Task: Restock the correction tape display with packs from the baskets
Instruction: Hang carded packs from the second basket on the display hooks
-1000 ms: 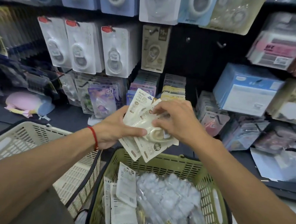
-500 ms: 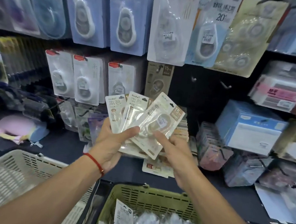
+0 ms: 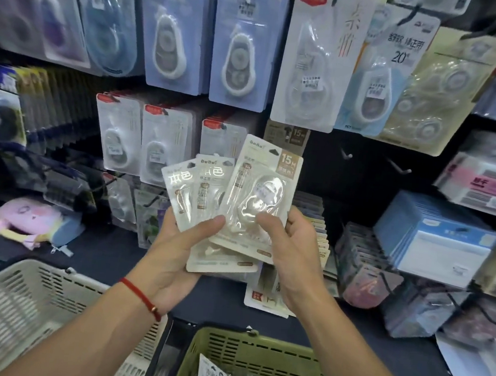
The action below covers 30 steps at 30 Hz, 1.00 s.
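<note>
I have a fan of cream correction tape packs point(image 3: 209, 202) in front of the display. My left hand point(image 3: 173, 256) grips the bunch from below, thumb pressed across the fronts. My right hand point(image 3: 292, 252) pinches the front pack point(image 3: 262, 195), the one marked 15 M, thumb on its clear blister and fingers curled behind it.

By my reckoning the restock is only partway: no pack from this bunch is hung yet. A matching 15 M card point(image 3: 286, 135) hangs directly behind the front pack, and two bare hooks point(image 3: 394, 167) stick out to its right. The green basket point(image 3: 254, 358) below holds more packs and clear bags, so plenty is left.

The white basket point(image 3: 16, 311) at lower left is cut off by the frame edge and I can't see what is inside. How many packs I hold is hard to count, as they overlap. The left shelves are blurred.
</note>
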### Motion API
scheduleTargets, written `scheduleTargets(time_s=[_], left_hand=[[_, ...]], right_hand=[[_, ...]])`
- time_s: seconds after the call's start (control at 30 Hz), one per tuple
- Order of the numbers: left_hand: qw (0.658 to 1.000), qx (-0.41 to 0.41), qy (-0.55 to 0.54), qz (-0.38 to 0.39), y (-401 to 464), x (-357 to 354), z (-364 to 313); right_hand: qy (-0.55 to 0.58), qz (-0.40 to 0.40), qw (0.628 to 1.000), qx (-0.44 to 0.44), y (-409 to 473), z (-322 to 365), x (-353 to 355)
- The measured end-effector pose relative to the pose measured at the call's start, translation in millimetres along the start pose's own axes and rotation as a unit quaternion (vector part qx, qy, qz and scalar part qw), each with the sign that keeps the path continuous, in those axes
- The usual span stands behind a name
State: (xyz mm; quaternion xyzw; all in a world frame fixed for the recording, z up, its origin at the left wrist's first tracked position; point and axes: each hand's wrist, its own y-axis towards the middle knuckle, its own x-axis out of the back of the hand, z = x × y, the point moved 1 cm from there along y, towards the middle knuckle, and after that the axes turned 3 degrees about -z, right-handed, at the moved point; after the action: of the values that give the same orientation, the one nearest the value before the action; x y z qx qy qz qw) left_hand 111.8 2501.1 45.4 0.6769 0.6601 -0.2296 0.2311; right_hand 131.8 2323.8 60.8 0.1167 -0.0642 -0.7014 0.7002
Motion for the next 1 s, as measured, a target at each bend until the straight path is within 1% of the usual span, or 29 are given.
scheduleTargets(time_s=[0.07,0.13,0.2,0.27,0.3,0.37,0.57,0.63,0.83,1.0], left_hand=[[1.000,0.001,-0.008,0.012,-0.5,3.0,-3.8],[1.000,-0.010,-0.006,-0.004,-1.8,4.4,-7.1],[0.995,-0.061,0.040,-0.061,-3.6,5.9,-10.3],[0.973,-0.142,0.127,-0.131,-5.2,7.2,-13.9],[0.959,-0.175,0.162,-0.154,-5.2,8.3,-15.3],[0.943,-0.210,0.194,-0.170,-5.9,10.2,-18.2],[0.937,-0.236,0.185,-0.178,-11.4,8.0,-22.4],[0.936,-0.242,0.183,-0.181,-12.7,6.5,-23.2],[0.930,-0.248,0.186,-0.195,-13.1,5.1,-21.7],[0.930,-0.257,0.177,-0.193,-10.3,6.5,-20.0]], right_hand=[[-0.004,-0.002,1.000,0.004,3.4,2.7,-1.5],[-0.005,-0.006,1.000,0.002,6.2,5.8,0.4],[-0.045,-0.019,0.998,0.028,9.3,8.2,4.8],[-0.070,-0.039,0.995,0.054,12.6,9.4,10.5],[-0.069,-0.049,0.995,0.060,14.4,10.4,13.1],[-0.068,-0.062,0.994,0.065,18.7,13.0,17.3],[-0.084,-0.073,0.993,0.036,27.1,14.9,20.3],[-0.090,-0.076,0.992,0.042,27.2,14.3,19.3],[-0.082,-0.124,0.988,0.047,27.7,12.8,19.1],[-0.070,-0.121,0.989,0.042,25.5,13.4,18.3]])
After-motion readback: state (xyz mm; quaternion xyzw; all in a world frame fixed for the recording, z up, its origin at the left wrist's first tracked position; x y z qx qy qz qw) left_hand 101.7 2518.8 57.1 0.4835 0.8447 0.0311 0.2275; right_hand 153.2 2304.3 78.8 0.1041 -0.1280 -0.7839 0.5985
